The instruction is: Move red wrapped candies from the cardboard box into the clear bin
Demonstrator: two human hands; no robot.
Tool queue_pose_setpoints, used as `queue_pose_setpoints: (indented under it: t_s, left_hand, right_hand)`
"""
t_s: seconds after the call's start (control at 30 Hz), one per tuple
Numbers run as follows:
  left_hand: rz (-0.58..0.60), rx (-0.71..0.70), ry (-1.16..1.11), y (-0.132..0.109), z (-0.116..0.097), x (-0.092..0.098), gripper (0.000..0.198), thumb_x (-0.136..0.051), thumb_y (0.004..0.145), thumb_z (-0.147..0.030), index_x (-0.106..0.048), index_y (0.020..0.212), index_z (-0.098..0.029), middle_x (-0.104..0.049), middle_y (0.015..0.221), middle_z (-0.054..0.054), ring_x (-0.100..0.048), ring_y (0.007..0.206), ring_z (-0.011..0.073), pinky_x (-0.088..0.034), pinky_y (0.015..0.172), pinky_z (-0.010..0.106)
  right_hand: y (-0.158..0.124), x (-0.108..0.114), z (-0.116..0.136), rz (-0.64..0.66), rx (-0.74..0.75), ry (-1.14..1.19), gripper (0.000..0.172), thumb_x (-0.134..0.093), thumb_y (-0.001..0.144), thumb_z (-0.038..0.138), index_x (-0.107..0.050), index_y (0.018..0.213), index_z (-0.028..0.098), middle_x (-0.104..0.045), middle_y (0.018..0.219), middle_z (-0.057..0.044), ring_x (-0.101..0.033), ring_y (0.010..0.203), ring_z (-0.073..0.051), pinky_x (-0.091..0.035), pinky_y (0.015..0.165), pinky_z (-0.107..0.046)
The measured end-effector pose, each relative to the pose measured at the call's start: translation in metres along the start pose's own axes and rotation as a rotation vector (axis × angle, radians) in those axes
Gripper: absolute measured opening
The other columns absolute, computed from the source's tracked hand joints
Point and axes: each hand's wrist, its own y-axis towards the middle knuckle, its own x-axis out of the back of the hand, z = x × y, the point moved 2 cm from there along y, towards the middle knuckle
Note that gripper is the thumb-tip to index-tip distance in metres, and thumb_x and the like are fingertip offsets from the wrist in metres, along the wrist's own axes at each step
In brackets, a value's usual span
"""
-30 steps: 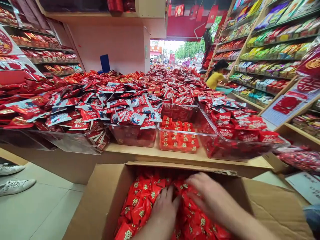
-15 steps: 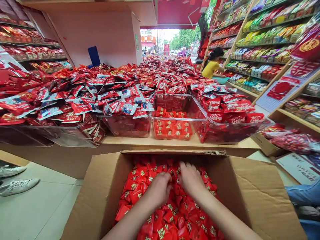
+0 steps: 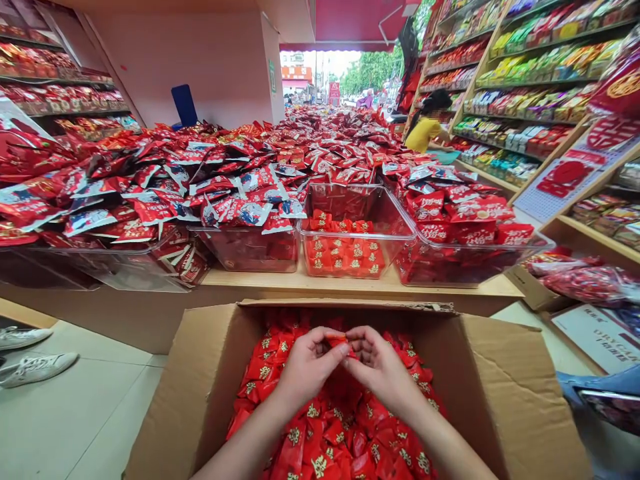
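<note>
An open cardboard box [image 3: 505, 393] stands right below me, heaped with small red candy packets [image 3: 320, 433] printed in gold. My left hand [image 3: 307, 367] and my right hand [image 3: 383, 370] hover together over the heap, fingertips meeting. Between them they pinch one small red packet [image 3: 339, 342], mostly hidden by my fingers. Neither hand touches the heap or the box walls.
Past the box, a wooden counter edge [image 3: 300, 283] carries clear plastic bins [image 3: 347, 257] of red packets, with a large heap behind. Stocked shelves [image 3: 520, 93] line the right. A person in a yellow shirt [image 3: 423, 133] stands far off. White sneakers [image 3: 37, 370] and a denim-clad leg [image 3: 600, 393] show nearby.
Both hands have lifted out of the heap and come together, now pinching one packet between them. The view has tilted slightly.
</note>
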Motion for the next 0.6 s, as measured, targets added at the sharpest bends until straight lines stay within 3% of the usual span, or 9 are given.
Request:
queue_pose_setpoints:
  t_s: [0.1, 0.33, 0.5, 0.6]
  left_hand:
    - [-0.058, 0.028, -0.160, -0.003, -0.006, -0.001, 0.010, -0.065, 0.068, -0.024, -0.059, 0.070, -0.016, -0.061, 0.066, -0.002, -0.054, 0.058, 0.0096, -0.045, 0.057, 0.022]
    - [-0.061, 0.099, -0.423, -0.007, -0.010, 0.001, 0.011, -0.069, 0.066, -0.020, -0.059, 0.065, -0.016, -0.061, 0.066, -0.003, -0.052, 0.059, 0.0073, -0.042, 0.053, 0.018]
    - [-0.038, 0.143, -0.559, -0.009, -0.010, -0.001, 0.018, -0.070, 0.066, -0.025, -0.054, 0.060, -0.017, -0.059, 0.062, -0.005, -0.051, 0.057, 0.0071, -0.040, 0.053, 0.019]
    - [-0.054, 0.112, -0.561, -0.009, -0.010, -0.004, 0.019, -0.069, 0.065, -0.028, -0.054, 0.061, -0.018, -0.058, 0.061, -0.006, -0.051, 0.059, 0.0077, -0.041, 0.058, 0.021]
  right_hand:
    - [-0.002, -0.005, 0.000, -0.087, -0.097, 0.342, 0.029, -0.066, 0.067, 0.027, -0.049, 0.088, 0.018, -0.059, 0.071, 0.001, -0.056, 0.064, -0.012, -0.046, 0.055, -0.024]
    - [-0.008, 0.003, 0.010, -0.119, -0.121, 0.433, 0.022, -0.070, 0.064, 0.031, -0.054, 0.065, 0.016, -0.057, 0.052, 0.004, -0.050, 0.051, -0.009, -0.041, 0.049, -0.021]
    - [-0.010, 0.003, 0.015, -0.072, -0.085, 0.590, 0.017, -0.069, 0.066, 0.027, -0.057, 0.065, 0.016, -0.060, 0.075, 0.001, -0.051, 0.062, -0.009, -0.043, 0.058, -0.022]
    - [-0.010, -0.001, 0.018, -0.057, -0.100, 0.697, 0.015, -0.069, 0.066, 0.024, -0.056, 0.063, 0.017, -0.058, 0.065, 0.003, -0.050, 0.060, -0.008, -0.042, 0.060, -0.019]
